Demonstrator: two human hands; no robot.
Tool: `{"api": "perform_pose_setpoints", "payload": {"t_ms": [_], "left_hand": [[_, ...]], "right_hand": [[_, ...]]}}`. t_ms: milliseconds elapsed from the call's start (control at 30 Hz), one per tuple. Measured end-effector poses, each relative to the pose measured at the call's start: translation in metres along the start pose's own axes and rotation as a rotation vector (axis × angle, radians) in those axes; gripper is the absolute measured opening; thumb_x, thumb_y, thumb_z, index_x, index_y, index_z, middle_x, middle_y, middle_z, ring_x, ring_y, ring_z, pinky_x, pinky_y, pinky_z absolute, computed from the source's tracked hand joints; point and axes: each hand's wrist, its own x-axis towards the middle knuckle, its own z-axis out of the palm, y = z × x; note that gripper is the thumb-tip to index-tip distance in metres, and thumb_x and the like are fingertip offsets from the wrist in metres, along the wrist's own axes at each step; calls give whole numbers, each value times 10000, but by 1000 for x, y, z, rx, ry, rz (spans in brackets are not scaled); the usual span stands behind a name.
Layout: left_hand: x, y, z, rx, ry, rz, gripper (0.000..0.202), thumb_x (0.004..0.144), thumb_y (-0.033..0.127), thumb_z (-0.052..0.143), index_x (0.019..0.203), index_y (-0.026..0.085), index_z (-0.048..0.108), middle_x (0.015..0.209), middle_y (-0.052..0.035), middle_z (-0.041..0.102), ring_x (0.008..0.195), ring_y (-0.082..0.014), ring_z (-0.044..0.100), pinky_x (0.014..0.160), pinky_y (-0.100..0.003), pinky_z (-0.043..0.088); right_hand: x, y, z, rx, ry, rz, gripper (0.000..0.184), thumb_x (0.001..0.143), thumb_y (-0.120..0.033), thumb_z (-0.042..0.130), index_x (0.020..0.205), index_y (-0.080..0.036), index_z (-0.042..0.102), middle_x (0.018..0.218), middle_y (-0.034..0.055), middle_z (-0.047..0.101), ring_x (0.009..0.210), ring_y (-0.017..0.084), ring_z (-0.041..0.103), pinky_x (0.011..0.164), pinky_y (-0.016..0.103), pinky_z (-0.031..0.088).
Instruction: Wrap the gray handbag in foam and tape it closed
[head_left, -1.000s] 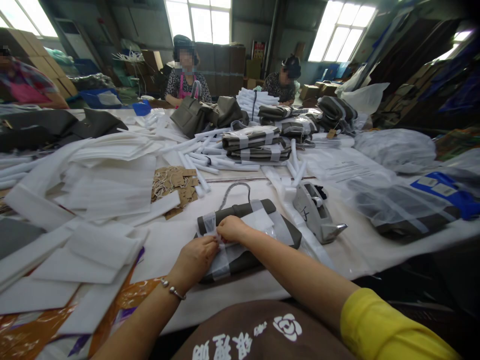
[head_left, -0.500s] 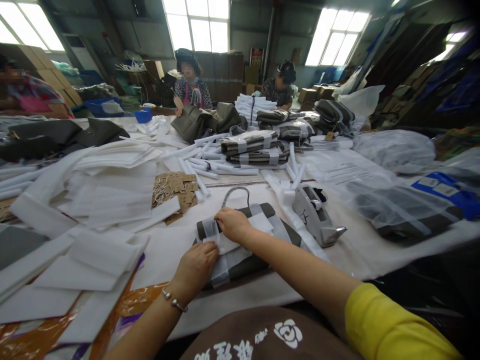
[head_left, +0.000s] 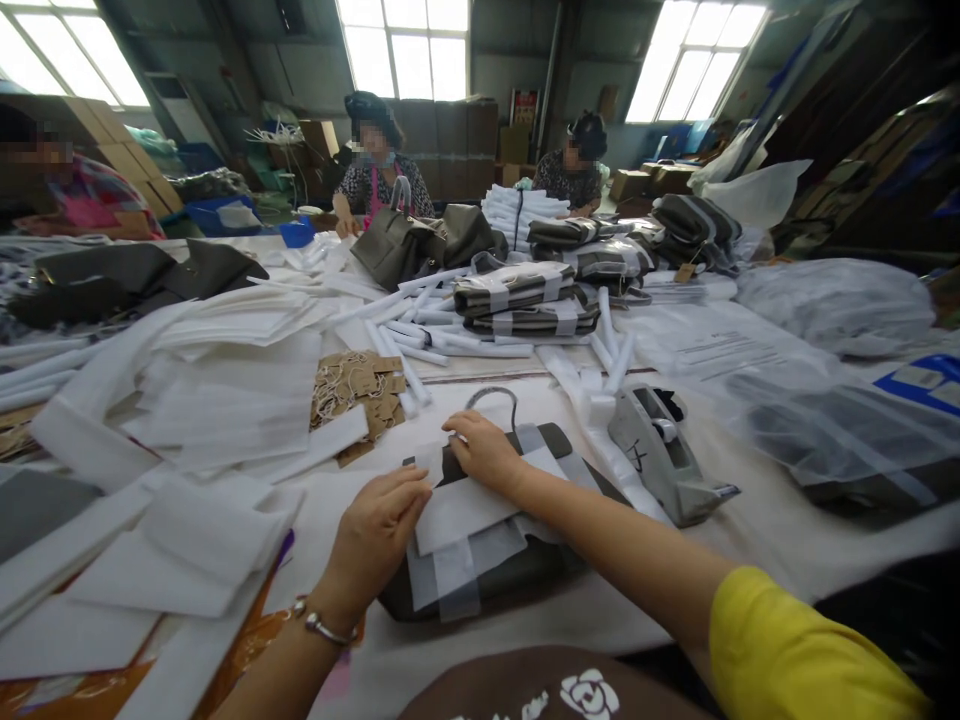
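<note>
I see my left hand [head_left: 379, 530] and right hand [head_left: 484, 452], grip flat and holding nothing, pressing a white foam sheet [head_left: 457, 510] onto the half-wrapped grey bag [head_left: 517, 570], its near end bare.

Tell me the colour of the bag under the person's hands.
Dark olive-grey bag, banded with white foam strips; head view shows it best.

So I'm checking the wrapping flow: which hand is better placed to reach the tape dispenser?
Probably the right hand. It lies on the bag on the side nearer the tape dispenser. The left hand presses the white sheet on the far side.
</note>
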Motion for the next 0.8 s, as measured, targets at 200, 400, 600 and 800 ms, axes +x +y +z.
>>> {"api": "perform_pose_setpoints", "payload": {"t_ms": [200,400,600,800], "left_hand": [[42,7,-12,-142,-45,-161,275,885,419,461,943,236,658,956,-14,705,896,-180,635,800,-276,476],[84,4,-9,-67,-54,-254,319,883,447,425,791,201,607,657,26,603,631,-138,539,601,-237,393],[101,16,-16,-148,-158,-191,302,850,447,489,724,195,600,597,45,542,590,-118,491,575,-226,361],[97,29,1,-233,-136,-217,286,835,434,510,761,198,651,643,35,600,637,-125,528,616,-230,399]], "right_hand": [[-72,-33,-37,39,-295,-366,288,874,-386,523,1110,-247,612,1217,66,579,1098,200,530,980,336,380],[-90,-25,-19,-15,-328,-366,348,892,-355,494,1195,-198,562,1265,74,564,1179,189,486,1017,313,356],[-90,-26,-12,-35,-320,-329,337,881,-341,498,1166,-178,575,1241,80,583,1150,200,514,1007,320,371],[-92,-27,-12,-52,-307,-321,331,887,-331,485,1165,-177,581,1242,80,585,1146,205,518,1007,319,366]]}}
